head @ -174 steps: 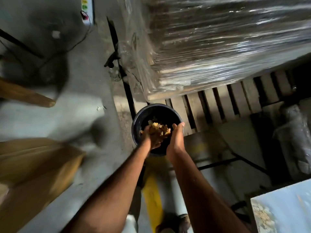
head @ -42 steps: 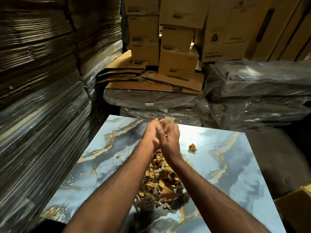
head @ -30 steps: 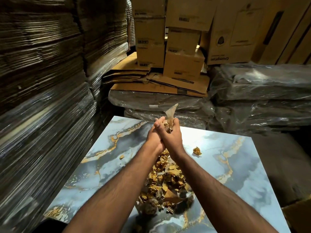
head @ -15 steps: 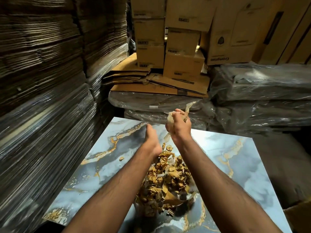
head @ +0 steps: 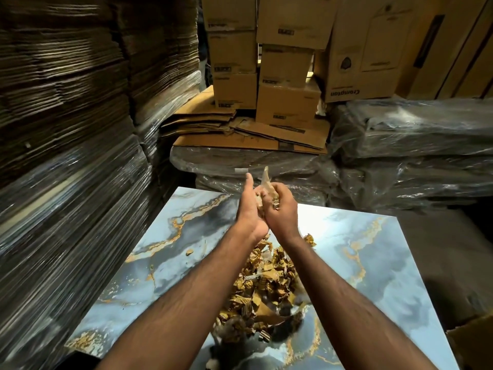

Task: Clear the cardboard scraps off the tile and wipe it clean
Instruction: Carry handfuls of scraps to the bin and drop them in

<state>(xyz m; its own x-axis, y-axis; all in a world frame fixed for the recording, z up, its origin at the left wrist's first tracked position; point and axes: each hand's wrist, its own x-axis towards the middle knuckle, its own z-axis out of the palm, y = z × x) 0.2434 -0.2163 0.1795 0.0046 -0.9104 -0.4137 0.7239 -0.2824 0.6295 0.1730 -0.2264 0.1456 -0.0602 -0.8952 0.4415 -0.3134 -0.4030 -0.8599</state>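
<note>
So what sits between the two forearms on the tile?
In the head view, the pile of cardboard scraps lies on the tile between the forearms; above it the hands, left and right, hold a crumpled clear scrap.

The one word that reads clearly is "Crompton", printed in dark letters and standing upside down along the lower edge of the large brown cardboard box [head: 365,46] at the upper right. The smaller brown cardboard boxes [head: 286,102] stacked in the middle carry small dark rectangular labels, but their print is too small and blurred to make out
</note>
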